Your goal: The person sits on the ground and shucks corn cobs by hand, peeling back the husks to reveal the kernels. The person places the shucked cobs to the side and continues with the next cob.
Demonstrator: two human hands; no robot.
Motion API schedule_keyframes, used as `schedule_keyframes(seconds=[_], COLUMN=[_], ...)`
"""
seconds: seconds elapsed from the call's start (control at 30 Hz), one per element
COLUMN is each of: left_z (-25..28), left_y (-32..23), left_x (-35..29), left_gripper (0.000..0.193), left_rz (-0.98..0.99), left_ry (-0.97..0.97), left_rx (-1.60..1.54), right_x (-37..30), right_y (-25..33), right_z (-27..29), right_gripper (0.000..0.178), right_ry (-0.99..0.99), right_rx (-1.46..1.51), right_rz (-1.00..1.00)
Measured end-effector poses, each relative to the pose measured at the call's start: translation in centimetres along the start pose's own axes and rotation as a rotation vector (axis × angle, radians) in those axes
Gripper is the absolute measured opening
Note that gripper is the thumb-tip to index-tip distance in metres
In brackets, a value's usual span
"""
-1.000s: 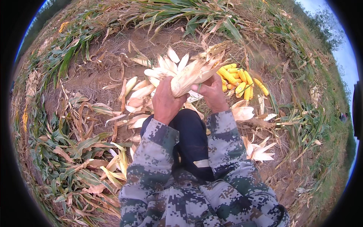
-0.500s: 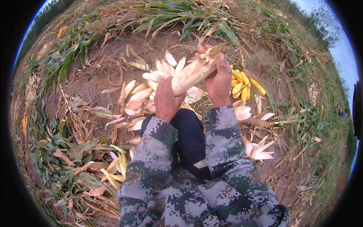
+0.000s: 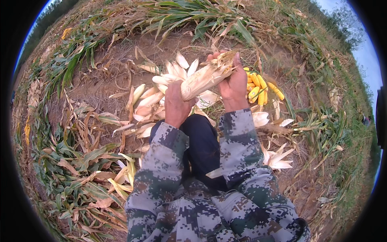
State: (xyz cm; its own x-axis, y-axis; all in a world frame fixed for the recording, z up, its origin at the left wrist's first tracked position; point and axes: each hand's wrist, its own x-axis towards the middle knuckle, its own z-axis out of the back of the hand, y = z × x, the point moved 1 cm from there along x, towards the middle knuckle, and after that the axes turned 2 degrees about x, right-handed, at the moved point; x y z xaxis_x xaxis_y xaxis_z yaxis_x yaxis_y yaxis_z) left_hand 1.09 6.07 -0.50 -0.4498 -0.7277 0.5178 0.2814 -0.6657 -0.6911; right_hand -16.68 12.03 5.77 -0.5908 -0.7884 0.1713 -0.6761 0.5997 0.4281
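Note:
An ear of corn (image 3: 203, 82) in pale, dry husk is held slanting over my knees, its tip toward the far right. My left hand (image 3: 177, 104) is wrapped round its near, lower end. At the upper end my right hand (image 3: 233, 88) grips the husk, with fingers behind it and thumb at the tip. The husk looks ragged around that tip, and no kernels show clearly there. Just beyond my left hand lies a pile of ears in husk (image 3: 150, 99). A heap of bare yellow corn cobs (image 3: 258, 88) lies right of my right hand.
Torn husks (image 3: 278, 157) lie on the ground to the right, and more husk leaves (image 3: 125, 177) at the lower left. Cut corn stalks with green leaves (image 3: 189, 14) form a band across the far side. Dry leaves and straw cover the soil (image 3: 109, 60).
Both hands have shifted very slightly with the ear. The right thumb has moved up at the tip, and the husk there looks a little more parted.

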Motion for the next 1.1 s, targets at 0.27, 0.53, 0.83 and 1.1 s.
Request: schedule_keyframes(seconds=[0.27, 0.53, 0.83, 1.1], left_z=[-0.9, -0.4, -1.4, -0.1], left_y=[0.0, 0.1, 5.7, 9.6], left_x=[0.7, 1.4, 4.9, 6.5], left_gripper=[0.073, 0.062, 0.040, 0.046], left_rz=[0.400, 0.298, 0.541, 0.886], left_ry=[0.420, 0.002, -0.377, -0.545], left_rx=[-0.903, -1.157, -1.067, -1.336], right_x=[0.9, -0.4, -3.7, -13.7], right_y=[-3.7, -7.8, -9.9, -0.9], right_z=[0.9, -1.7, 1.0, 5.0], right_gripper=[0.039, 0.042, 0.045, 0.043], right_ry=[-0.213, -0.192, -0.113, -0.020], right_rx=[0.682, 0.436, 0.057, -0.372], right_rz=[-0.019, 0.101, -0.094, -0.156])
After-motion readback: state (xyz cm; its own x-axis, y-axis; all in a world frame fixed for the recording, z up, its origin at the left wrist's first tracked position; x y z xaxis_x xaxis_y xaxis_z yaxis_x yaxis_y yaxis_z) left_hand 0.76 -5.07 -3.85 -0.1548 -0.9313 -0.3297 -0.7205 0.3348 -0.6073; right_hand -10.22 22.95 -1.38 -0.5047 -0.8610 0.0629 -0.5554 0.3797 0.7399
